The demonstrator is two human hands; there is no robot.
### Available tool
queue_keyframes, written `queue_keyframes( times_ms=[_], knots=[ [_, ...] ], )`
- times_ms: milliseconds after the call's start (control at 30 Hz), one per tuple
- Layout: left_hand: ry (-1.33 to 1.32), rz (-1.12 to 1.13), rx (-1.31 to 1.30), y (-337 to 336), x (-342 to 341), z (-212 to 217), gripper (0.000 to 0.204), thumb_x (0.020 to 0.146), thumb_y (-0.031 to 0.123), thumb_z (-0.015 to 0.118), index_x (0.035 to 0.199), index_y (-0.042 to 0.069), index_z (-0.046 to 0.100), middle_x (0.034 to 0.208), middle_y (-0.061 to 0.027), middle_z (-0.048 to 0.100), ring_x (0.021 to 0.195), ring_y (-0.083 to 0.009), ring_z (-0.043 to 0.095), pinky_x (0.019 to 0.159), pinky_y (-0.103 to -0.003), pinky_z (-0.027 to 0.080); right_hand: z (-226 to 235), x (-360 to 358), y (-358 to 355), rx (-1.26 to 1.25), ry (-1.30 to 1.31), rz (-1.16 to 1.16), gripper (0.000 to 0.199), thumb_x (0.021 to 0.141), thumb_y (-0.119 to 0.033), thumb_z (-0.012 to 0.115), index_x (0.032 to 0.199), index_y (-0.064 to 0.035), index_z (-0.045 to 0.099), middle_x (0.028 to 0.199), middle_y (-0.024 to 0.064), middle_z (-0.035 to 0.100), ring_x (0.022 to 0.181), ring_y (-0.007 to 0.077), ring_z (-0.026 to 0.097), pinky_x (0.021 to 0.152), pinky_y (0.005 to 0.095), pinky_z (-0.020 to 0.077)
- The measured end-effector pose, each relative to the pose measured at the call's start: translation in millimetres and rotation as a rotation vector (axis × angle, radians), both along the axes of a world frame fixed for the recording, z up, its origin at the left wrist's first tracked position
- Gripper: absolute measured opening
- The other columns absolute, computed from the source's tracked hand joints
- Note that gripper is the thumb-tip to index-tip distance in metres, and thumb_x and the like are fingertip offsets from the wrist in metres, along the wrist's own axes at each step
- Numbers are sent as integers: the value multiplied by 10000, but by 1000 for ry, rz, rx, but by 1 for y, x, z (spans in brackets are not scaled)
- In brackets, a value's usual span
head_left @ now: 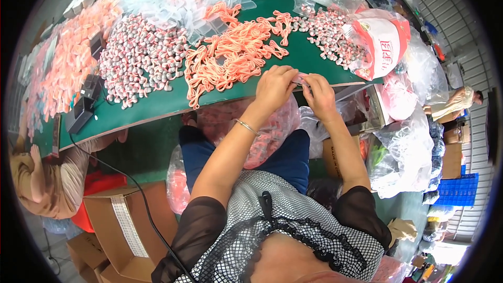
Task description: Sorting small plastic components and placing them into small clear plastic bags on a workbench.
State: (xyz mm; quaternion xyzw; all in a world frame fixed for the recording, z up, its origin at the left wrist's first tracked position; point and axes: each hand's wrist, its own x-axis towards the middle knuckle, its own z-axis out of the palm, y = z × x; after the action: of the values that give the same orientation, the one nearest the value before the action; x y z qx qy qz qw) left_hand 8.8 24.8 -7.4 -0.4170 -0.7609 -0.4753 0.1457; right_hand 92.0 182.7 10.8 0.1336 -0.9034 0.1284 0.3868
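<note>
At the near edge of the green table [301, 52], my left hand [273, 88] and my right hand [320, 96] meet, fingertips pinched on a small pinkish, partly clear piece [299, 79]. My fingers cover most of it, so its exact kind does not show. Just beyond my left hand lies a loose heap of coral-orange looped cords [230, 50]. Left of the cords is a big pile of small pink, white and grey rolled pieces [141, 55]. More such pieces [329, 34] lie past my right hand, spilling beside a red-and-white plastic bag [385, 44].
Clear plastic cases [201, 18] spread behind the cords; a heap of filled orange cases [78, 42] sits far left. A black power adapter [81, 115] trails a cable off the table. Another person [57, 183] sits at left, above cardboard boxes [131, 225]. Clear bags [398, 152] crowd the right.
</note>
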Motion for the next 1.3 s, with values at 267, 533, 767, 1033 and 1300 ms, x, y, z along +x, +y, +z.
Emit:
queue_keyframes(
  times_ms=[267, 533, 767, 1033, 1300],
  knots=[
    [20, 18, -18, -1, 1, -3, 319, 764, 79, 708, 1081, 57, 679, 1052, -78, 673, 962, -276, 615, 817, -391, 501, 5, 2, -2, 96, -189, -19, 318, 776, 37, 668, 1085, -10, 612, 955, 139, 618, 876, 322, 632, 751, 392, 538],
    [119, 14, 19, 6, 1, 5, 233, 814, 121, 688, 1037, 55, 686, 1014, -74, 680, 907, -269, 622, 786, -391, 497, 11, 4, 8, -83, -169, 66, 313, 765, 14, 690, 1070, -17, 623, 1005, 156, 613, 928, 326, 613, 793, 397, 520],
    [161, -134, -60, -10, -3, -1, 275, 834, 161, 700, 1065, 26, 637, 928, -142, 626, 850, -327, 578, 743, -421, 486, -21, 1, 7, -115, -55, 189, 289, 868, -135, 671, 1121, -8, 611, 1110, 175, 597, 1028, 353, 582, 859, 412, 497],
    [3, -418, -52, -18, 9, 25, 157, 870, 75, 645, 985, -32, 650, 864, -155, 636, 773, -294, 593, 689, -359, 483, -28, 30, -11, -450, -162, 130, 187, 871, -165, 665, 989, -38, 596, 936, 148, 562, 879, 345, 598, 760, 412, 491],
    [-166, -501, -120, -22, -2, 16, 194, 917, 142, 605, 970, -39, 648, 850, -158, 626, 776, -283, 587, 701, -364, 469, -40, 27, -21, -636, -143, 147, 177, 854, -134, 689, 991, -29, 648, 916, 114, 599, 829, 255, 620, 709, 355, 494]
  ],
)
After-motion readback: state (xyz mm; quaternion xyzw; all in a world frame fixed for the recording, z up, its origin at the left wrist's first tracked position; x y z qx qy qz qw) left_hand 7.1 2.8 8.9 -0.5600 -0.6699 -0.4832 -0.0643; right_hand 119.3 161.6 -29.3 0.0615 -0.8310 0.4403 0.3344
